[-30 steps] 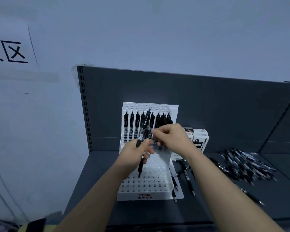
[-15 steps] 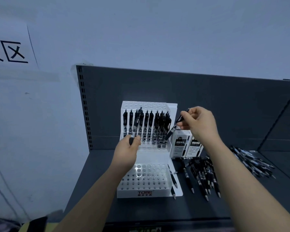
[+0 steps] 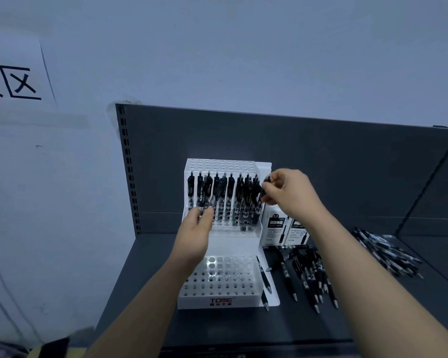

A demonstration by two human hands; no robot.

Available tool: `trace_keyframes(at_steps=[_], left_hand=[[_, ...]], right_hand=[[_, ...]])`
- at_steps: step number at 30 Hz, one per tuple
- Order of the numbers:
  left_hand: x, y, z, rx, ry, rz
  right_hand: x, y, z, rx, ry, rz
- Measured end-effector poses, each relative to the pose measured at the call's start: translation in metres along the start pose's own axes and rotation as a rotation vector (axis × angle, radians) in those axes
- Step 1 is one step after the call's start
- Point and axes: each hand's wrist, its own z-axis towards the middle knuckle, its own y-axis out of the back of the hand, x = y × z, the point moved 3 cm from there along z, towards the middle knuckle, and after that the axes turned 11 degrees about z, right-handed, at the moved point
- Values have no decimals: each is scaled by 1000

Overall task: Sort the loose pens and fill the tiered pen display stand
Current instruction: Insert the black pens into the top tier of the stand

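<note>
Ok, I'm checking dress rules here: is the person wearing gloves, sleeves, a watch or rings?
No. The left hand and right hand are bare, no gloves, no visible rings. The left forearm and right forearm are uncovered to the frame's edge: no sleeve, watch or band shows.

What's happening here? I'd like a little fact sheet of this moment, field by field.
Doer: a person with bare hands
Stand: white, tiered; middle tier holds pens, lowest tier's holes empty
Left hand: holds a black pen at the middle tier
Right hand: pinches a second pen at that tier's right end
Loose pens: on the shelf, right of the stand
Boxes: two, white, behind the loose pens
</note>
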Motion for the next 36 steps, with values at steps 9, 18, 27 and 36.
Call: trace_keyframes(at_steps=[9,18,27,36], left_hand=[[-7,-1,-2,-37,-38,16],[-10,-2,-6,-58,-44,-40],[-17,-14,-10,19,-46,-81],[-2,-1,-2,-44,-10,-9]], right_hand=[[-14,-13,1,29,-120,0],[-17,-18,-2,-43,-22,-96],[-1,-20,-20,54,-44,265],[3,-4,-19,-218,-52,340]])
